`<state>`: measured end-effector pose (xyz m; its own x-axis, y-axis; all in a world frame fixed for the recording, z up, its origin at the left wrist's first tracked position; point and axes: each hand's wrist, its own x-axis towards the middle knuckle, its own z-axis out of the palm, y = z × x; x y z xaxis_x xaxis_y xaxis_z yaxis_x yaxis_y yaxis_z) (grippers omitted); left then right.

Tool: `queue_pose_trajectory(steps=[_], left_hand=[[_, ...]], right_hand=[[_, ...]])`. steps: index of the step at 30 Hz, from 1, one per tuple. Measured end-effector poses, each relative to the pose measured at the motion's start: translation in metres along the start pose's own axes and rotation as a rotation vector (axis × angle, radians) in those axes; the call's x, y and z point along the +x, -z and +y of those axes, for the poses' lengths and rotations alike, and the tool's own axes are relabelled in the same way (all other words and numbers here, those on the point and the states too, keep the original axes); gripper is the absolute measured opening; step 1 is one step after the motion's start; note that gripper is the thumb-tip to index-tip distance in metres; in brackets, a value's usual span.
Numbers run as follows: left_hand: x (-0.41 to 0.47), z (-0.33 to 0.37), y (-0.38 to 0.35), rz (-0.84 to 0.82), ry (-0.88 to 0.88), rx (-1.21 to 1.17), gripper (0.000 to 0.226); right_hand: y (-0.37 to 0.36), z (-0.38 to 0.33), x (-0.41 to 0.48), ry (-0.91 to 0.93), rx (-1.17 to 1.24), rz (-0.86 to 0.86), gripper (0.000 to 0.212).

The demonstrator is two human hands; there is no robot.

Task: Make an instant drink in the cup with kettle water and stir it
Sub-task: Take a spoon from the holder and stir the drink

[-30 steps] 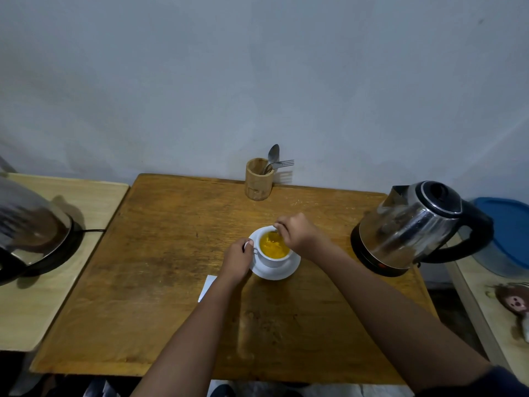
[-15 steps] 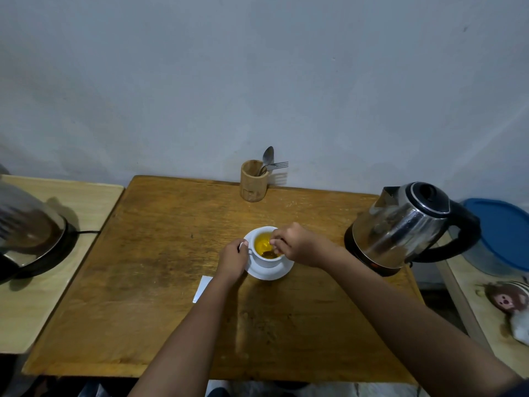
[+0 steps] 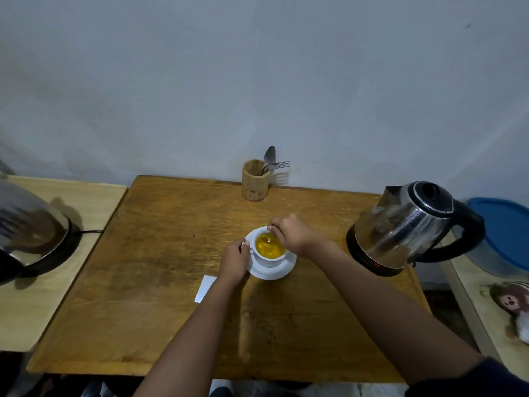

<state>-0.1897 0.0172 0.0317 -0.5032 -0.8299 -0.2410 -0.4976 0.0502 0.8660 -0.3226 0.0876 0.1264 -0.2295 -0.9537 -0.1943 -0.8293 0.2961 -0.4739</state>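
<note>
A white cup [image 3: 270, 260] full of yellow-orange drink [image 3: 269, 245] stands on a white saucer [image 3: 282, 272] in the middle of the wooden table [image 3: 160, 282]. My left hand [image 3: 236, 259] grips the cup's handle on its left side. My right hand [image 3: 294, 234] hovers over the cup's far right rim, fingers pinched on a spoon whose tip dips into the drink; most of the spoon is hidden. A steel kettle [image 3: 406, 224] with a black handle sits on its base at the right.
A wooden holder [image 3: 254, 180] with a spoon and fork stands at the table's back edge. A white sachet [image 3: 204, 287] lies left of my left forearm. A metal pot [image 3: 28, 233] sits on the left side table. At right are a blue-lidded tub [image 3: 503, 233] and a plush toy [image 3: 512, 302].
My right hand has circled around the cup's rim with the spoon, and the drink's surface is swirling. My left hand stays on the handle.
</note>
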Motion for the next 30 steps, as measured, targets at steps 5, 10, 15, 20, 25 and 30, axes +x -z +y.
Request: queue_pose_trajectory(steps=[5,10,15,20,25,30], left_hand=[[0.000,0.000,0.001,0.001,-0.001,0.002,0.029],[-0.002,0.002,0.001,0.018,0.012,-0.020,0.029],[-0.003,0.003,0.001,0.024,0.022,-0.047,0.029],[-0.004,0.005,-0.001,0.046,0.031,-0.047,0.031],[-0.003,0.005,-0.001,0.048,0.040,-0.041,0.031],[0.000,0.002,-0.002,0.049,0.029,-0.011,0.030]], right_hand=[[-0.003,-0.003,-0.007,0.061,0.068,-0.036,0.024],[0.007,0.006,-0.017,0.035,0.069,-0.052,0.021],[0.019,0.019,-0.035,-0.045,0.100,0.092,0.019],[0.025,0.027,-0.050,0.000,0.278,0.282,0.016],[0.024,0.030,-0.056,0.048,0.380,0.395,0.014],[0.016,0.034,-0.058,0.074,0.371,0.413,0.013]])
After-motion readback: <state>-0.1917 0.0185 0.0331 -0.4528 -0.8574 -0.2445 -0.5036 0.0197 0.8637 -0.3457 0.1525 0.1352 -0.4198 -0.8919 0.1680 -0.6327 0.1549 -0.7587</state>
